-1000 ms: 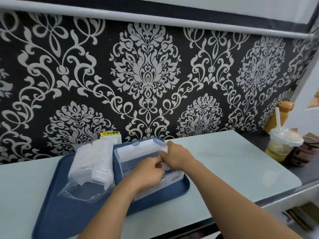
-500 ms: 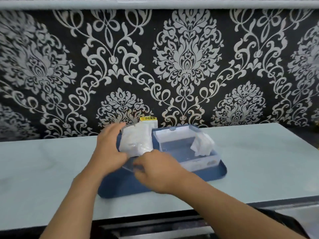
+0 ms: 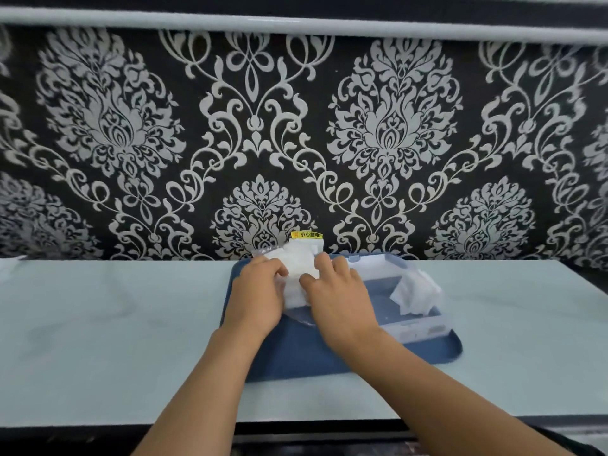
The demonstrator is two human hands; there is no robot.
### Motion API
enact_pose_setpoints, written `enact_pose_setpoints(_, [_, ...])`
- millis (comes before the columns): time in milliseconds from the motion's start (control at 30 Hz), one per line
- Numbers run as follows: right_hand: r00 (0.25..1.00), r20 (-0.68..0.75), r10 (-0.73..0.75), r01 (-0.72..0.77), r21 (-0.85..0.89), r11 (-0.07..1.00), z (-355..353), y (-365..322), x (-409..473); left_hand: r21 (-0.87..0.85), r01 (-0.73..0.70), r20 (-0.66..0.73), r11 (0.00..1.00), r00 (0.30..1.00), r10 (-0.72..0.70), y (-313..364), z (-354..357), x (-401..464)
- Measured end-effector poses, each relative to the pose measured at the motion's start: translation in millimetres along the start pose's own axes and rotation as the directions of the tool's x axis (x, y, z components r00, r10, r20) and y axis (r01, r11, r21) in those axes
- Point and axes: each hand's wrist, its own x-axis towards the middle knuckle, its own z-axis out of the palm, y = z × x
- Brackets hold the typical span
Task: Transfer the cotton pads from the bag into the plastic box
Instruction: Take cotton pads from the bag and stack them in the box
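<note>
A clear bag of white cotton pads [image 3: 297, 263] lies on the left half of a blue tray [image 3: 296, 353]. My left hand [image 3: 255, 296] grips the bag's left side. My right hand [image 3: 339, 297] rests on the bag's right side, its fingers on the pads; whether it grips any is hidden. To the right on the tray stands an open clear plastic box [image 3: 418, 329]. A bunch of white cotton pads [image 3: 416, 296] leans against the box's right end.
The tray sits on a pale countertop [image 3: 115, 324] against a black-and-white patterned wall. A yellow label [image 3: 306, 235] sticks up behind the bag. The counter's front edge runs just below the tray.
Both hands left the box for the bag on the left, leaving a bunch of pads in the box. The camera view swung left, so the drink cup is out of view.
</note>
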Motion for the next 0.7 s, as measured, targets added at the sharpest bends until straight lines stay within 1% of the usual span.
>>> enact_pose_setpoints(33, [1.0,0.009,-0.004,0.004,0.028,1.0,0,1,2,-0.008,0.008,-0.02,1.0,1.0,-0.008,2,-1,0])
enact_pose_setpoints(100, [0.999,-0.029,-0.03,0.032,0.082,0.996,0,3,3,-0.015,0.017,-0.044,1.0,0.999,-0.018,5,-3,-1])
enact_pose_setpoints(167, [0.998,-0.03,-0.057,0.06,0.107,0.992,-1,7,3,-0.019,0.023,-0.052,1.0,0.998,-0.024,7,-6,-4])
enact_pose_setpoints(300, [0.999,0.007,-0.042,0.04,0.187,0.982,-4,10,5,-0.001,0.022,-0.076,1.0,0.997,-0.022,6,-11,-5])
enact_pose_setpoints(433, [0.996,0.042,-0.076,0.069,0.153,0.986,-3,7,7,0.016,0.022,-0.072,1.0,0.997,-0.02,5,-10,-4])
enact_pose_setpoints(533, [0.996,0.06,-0.07,0.061,0.138,0.989,-3,7,9,0.009,0.016,-0.075,1.0,0.997,-0.015,7,-10,-4])
enact_pose_setpoints(633, [0.998,0.047,-0.05,0.042,0.166,0.985,-4,10,11,-0.008,0.015,-0.088,1.0,0.996,-0.016,8,-9,-3])
enact_pose_setpoints(700, [0.996,0.062,-0.064,0.053,0.164,0.985,-4,12,12,-0.028,0.033,-0.087,0.999,0.996,-0.035,8,-7,-4])
